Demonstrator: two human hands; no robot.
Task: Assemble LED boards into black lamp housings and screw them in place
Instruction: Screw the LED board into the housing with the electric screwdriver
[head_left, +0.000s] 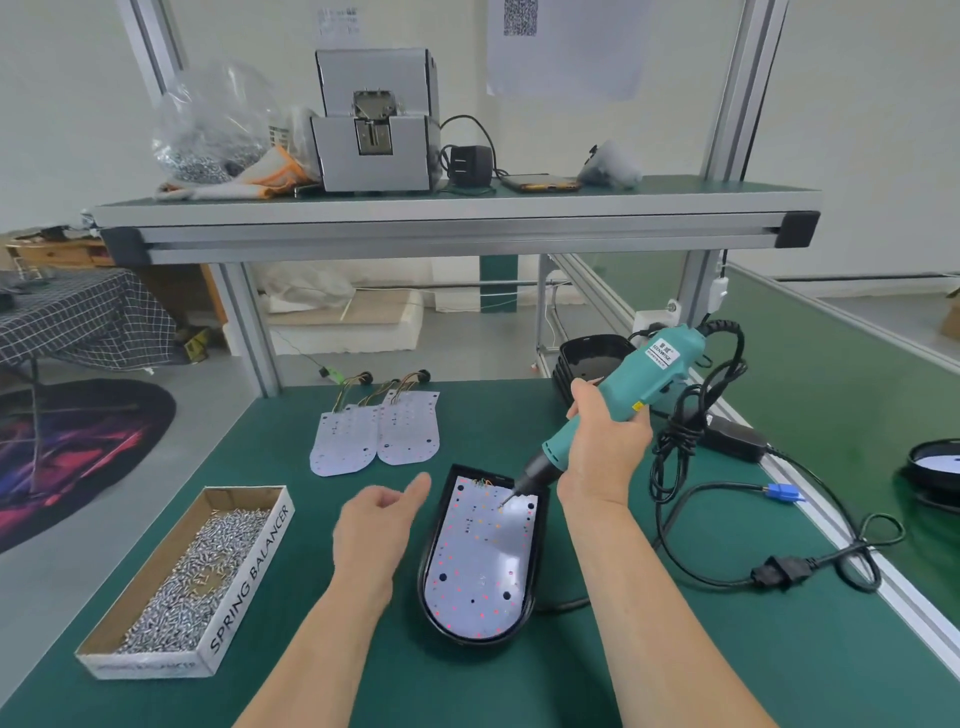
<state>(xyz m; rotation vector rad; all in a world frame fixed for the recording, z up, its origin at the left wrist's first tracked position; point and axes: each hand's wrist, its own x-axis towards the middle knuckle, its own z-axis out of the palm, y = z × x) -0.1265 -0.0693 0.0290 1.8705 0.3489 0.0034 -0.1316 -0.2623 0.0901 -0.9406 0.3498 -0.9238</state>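
Note:
A black lamp housing (540, 540) lies on the green mat with a white LED board (483, 561) seated inside it. My right hand (602, 447) grips a teal electric screwdriver (623, 395), its bit tip touching the board near the top right. My left hand (376, 525) hovers just left of the housing, fingers loosely curled, thumb out, holding nothing. Two spare LED boards (376, 434) with wire leads lie further back.
A cardboard box of screws (197, 577) sits at the left. Stacked black housings (587, 358) stand behind the screwdriver. Black power cables (727, 525) and an adapter trail at the right. An overhead shelf (452, 218) holds a screw feeder machine and bags.

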